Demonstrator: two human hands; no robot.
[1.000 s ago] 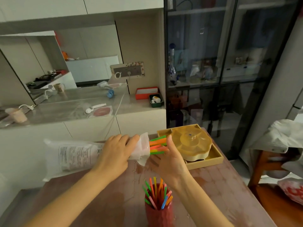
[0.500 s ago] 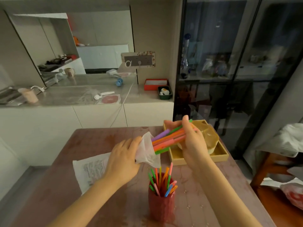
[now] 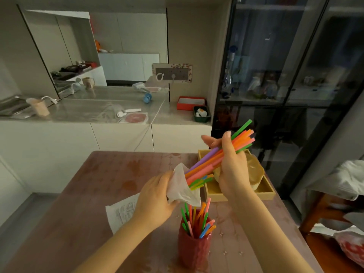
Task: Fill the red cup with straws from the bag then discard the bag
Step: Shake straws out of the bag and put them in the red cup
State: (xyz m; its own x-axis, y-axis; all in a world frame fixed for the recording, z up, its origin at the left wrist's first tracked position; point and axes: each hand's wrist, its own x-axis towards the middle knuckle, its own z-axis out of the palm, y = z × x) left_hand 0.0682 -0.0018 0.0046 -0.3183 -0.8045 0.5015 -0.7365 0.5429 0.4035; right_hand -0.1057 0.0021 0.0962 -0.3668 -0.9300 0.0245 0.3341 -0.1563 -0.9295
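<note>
A red cup (image 3: 194, 250) stands on the brown table near its front edge, with several coloured straws (image 3: 197, 219) upright in it. My left hand (image 3: 155, 201) grips the white plastic bag (image 3: 182, 189) near its open mouth, above and left of the cup. My right hand (image 3: 232, 170) is closed around a bundle of coloured straws (image 3: 212, 160) that slants up to the right, mostly out of the bag, its lower ends still at the bag's mouth.
A yellow tray (image 3: 214, 192) with a tan lidded dish (image 3: 256, 171) sits on the table behind my right hand. A white counter (image 3: 122, 134) runs beyond the table's far edge. Dark glass cabinets (image 3: 285, 75) stand at right, with a wooden chair and white cloth (image 3: 342, 180) beside the table.
My right hand has pulled the straw bundle up and to the right, further out of the bag. My left hand with the bag has dropped closer to the cup.
</note>
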